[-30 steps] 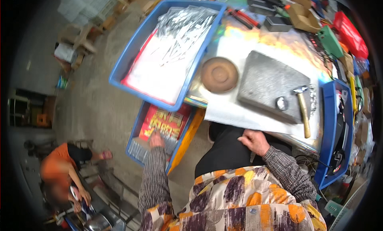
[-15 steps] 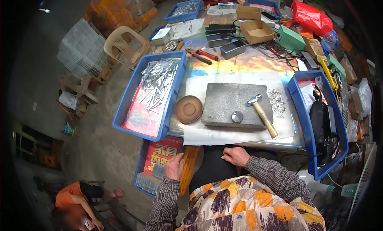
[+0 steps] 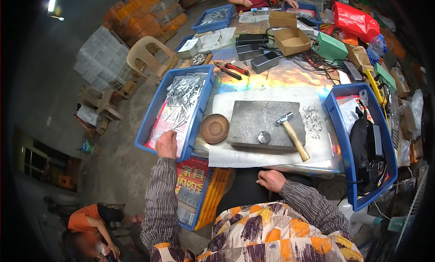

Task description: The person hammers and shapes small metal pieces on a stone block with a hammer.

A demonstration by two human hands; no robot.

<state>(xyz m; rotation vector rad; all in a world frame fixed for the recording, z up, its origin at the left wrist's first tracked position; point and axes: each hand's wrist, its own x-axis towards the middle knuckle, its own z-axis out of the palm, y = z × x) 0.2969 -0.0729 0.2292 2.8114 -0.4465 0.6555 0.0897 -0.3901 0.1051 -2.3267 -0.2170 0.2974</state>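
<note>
My left hand (image 3: 166,144) is over the near end of a blue tray (image 3: 146,121), close to a heap of thin silvery metal pins (image 3: 186,91). Its fingers are mostly hidden beneath it, and whether they touch a pin does not show. My right hand (image 3: 272,180) rests on my lap, loosely curled, with nothing visible in it. In front of me a grey stone block (image 3: 249,119) lies on a white sheet. On the block are a ball-peen hammer (image 3: 294,134) with a wooden handle and a small round metal piece (image 3: 264,137). A brown wooden dish (image 3: 214,129) stands left of it.
Small bent metal bits (image 3: 311,121) lie right of the block. Another blue tray (image 3: 358,201) with black items stands at the right. Red-handled pliers (image 3: 229,71), open cardboard boxes (image 3: 292,41) and cables lie farther back. Other people sit across the table and at lower left.
My left hand has moved from beside my lap forward and left, up over the tray of pins. My right hand stays on my lap. The view has shifted slightly.
</note>
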